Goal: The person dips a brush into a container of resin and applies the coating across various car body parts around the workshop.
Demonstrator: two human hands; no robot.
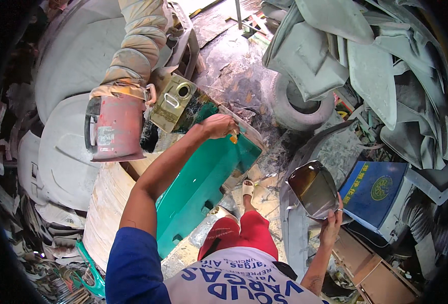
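Observation:
My left hand (221, 126) is closed over the far end of a glossy green moulded panel (193, 175). Beneath its fingers shows a small orange-yellow end (233, 139) of something, seemingly a short tool; the rest is hidden in the hand. Off to the right, my right hand (331, 221) grips the near rim of a wide container (312, 190) with a jagged edge. Brownish liquid seems to lie inside it, with a shiny surface. The container is held away from the panel, above a grey curved part (287, 218).
A dusty pink blower (117, 126) with a ribbed duct (135, 43) stands at left beside a square metal can (172, 103). Grey moulded panels (371, 71) are piled at far right, near a tyre (302, 106). A blue box (376, 195) and brown drawers (371, 268) stand right.

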